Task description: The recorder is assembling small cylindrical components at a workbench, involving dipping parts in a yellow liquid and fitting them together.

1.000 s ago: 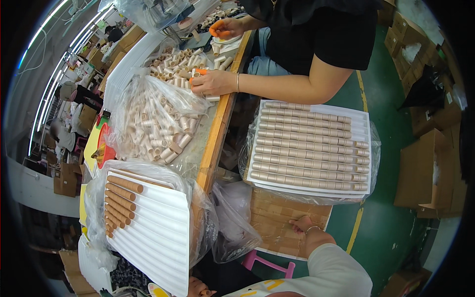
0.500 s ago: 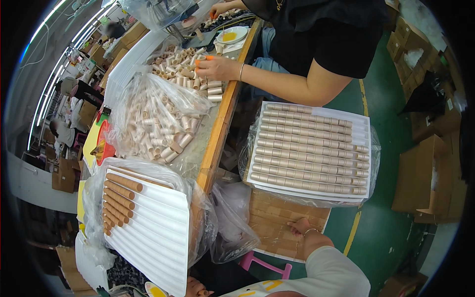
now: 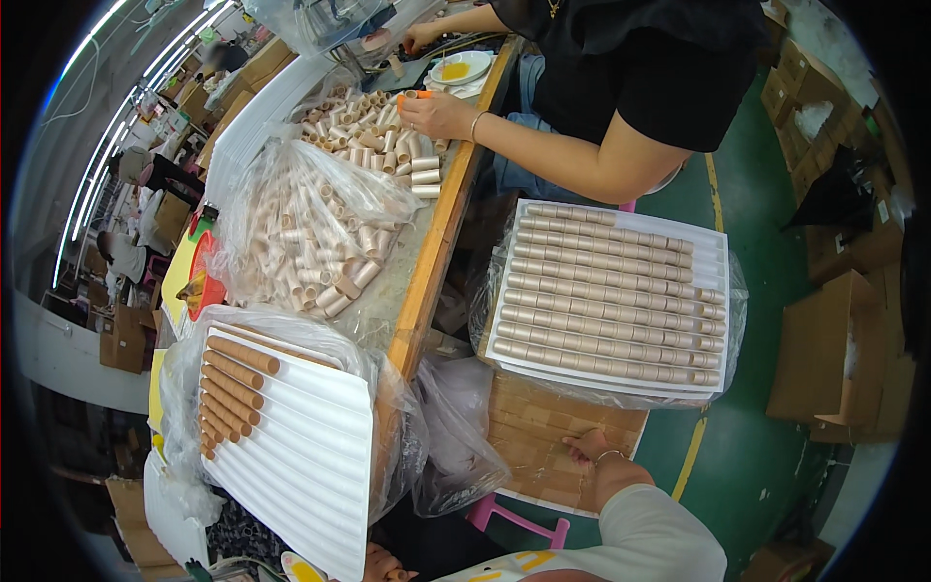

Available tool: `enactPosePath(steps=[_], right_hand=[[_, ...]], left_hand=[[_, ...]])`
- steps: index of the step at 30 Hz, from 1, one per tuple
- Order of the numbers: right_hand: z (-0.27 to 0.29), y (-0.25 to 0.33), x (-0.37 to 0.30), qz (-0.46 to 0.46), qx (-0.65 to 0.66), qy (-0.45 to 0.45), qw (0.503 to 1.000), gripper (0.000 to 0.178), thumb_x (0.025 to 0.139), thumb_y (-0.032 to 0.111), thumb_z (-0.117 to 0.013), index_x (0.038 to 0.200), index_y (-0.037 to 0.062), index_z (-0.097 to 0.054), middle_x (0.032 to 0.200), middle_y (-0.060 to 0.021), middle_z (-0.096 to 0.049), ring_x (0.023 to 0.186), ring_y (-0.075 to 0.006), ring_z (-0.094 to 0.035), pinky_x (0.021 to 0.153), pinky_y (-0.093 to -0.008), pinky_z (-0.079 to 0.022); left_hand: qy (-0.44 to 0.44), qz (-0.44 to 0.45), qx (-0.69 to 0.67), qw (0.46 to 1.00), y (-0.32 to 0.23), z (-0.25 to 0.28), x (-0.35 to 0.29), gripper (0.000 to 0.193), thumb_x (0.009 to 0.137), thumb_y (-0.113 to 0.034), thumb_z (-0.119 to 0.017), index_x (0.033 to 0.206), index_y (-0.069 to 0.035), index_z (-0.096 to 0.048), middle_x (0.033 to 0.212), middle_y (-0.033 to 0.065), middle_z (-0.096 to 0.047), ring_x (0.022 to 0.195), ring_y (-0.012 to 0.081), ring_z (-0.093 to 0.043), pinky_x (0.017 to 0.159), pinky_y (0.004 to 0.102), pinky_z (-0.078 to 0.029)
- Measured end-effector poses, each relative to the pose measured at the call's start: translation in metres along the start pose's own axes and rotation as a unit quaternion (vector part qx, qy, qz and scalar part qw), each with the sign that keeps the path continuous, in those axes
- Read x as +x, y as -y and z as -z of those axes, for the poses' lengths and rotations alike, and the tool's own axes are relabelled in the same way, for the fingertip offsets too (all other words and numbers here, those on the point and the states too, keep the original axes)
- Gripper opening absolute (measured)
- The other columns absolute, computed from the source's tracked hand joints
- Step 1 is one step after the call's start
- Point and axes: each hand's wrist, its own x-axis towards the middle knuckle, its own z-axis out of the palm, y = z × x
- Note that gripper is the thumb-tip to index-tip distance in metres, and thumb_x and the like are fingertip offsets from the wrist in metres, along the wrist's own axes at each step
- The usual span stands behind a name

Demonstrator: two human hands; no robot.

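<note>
Right hand [image 3: 586, 446], head view: over brown cardboard [image 3: 529, 412], fingers bunched; can't tell if it pinches anything or just rests there. Left hand [image 3: 376, 563]: curled at the lower edge beside a short brown tube [image 3: 398, 575]; looks like a hold, but the frame cuts it off, so grip not confirmed.

Longer brown tubes [image 3: 233, 398] lie side by side at the far-left end of a white grooved tray [image 3: 301, 456], just left of and above the left hand; grooves likely stop them rolling. Beyond the cardboard, a second white tray [image 3: 711, 260] has beige tubes [image 3: 601, 310] in close rows, probably ridged for the same reason. Loose beige tubes [image 3: 291, 247] heap on the workbench [image 3: 412, 310], partly under clear plastic [image 3: 281, 175], which blurs them.

Co-worker's hand [image 3: 436, 114], orange finger covers, is at the heap holding a beige tube; their other hand [image 3: 422, 37] is partly hidden near the top. Pink stool [image 3: 555, 535] mostly covered by cardboard and sleeve.
</note>
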Motion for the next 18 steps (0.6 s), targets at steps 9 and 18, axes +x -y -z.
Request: enactPosePath(steps=[9,18], right_hand=[[0.001,-0.004,0.002,0.001,-0.004,0.001,1.0,0.041,0.079,0.037,-0.069,0.061,0.0001,-0.064,0.058,-0.0099,-0.062,0.044,-0.0161,-0.057,0.04,-0.0285,-0.046],[0.001,-0.007,0.005,0.002,0.013,-0.003,1.0,0.04,0.078,0.035,-0.07,0.061,-0.0008,-0.063,0.057,-0.01,-0.062,0.043,-0.0162,-0.056,0.039,-0.0284,-0.044]], left_hand=[[-0.072,0.012,-0.007,0.997,0.007,-0.022,-0.009,0.019,0.063,-0.018,-0.065,0.062,-0.008,-0.048,0.066,0.0134,-0.049,0.067,0.0322,-0.046,0.061,0.0427,-0.035],[-0.042,-0.035,-0.008,0.998,0.009,-0.009,-0.002,0.022,0.062,-0.02,-0.07,0.062,-0.009,-0.051,0.066,0.0118,-0.052,0.07,0.0328,-0.05,0.064,0.0433,-0.038]])
